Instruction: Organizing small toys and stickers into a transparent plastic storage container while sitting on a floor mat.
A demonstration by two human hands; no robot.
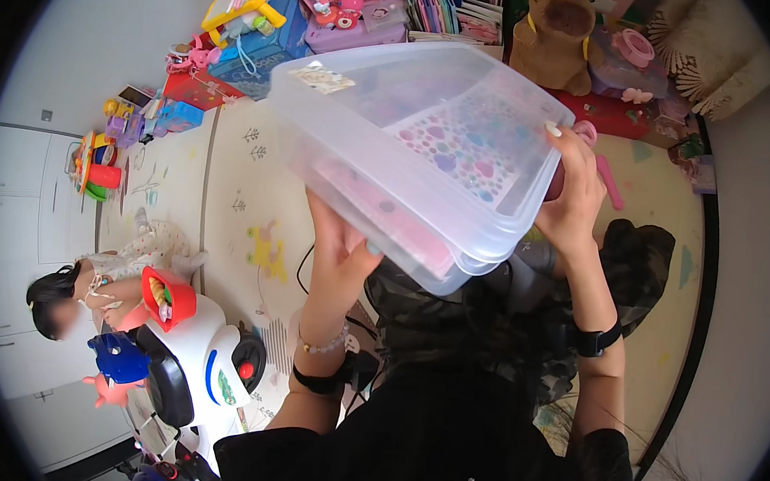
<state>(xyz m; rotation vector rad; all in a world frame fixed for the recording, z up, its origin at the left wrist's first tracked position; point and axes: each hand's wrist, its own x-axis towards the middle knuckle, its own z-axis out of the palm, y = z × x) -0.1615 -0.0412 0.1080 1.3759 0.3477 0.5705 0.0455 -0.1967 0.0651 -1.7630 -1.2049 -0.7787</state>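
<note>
A large clear plastic storage box with a lid is held up and tilted in front of me. Through its wall show a sheet of colourful paw-print stickers and something pink. My left hand grips the box from below at its near left side, the fingers partly hidden behind it. With my right hand I grasp the right edge, thumb on the lid rim. Just beyond that hand, partly hidden, is a pink thing with a long handle.
A patterned play mat covers the floor. Along the far wall stand a teddy bear, upright books, a blue box and other toys. At left, a person sits beside a white ride-on toy.
</note>
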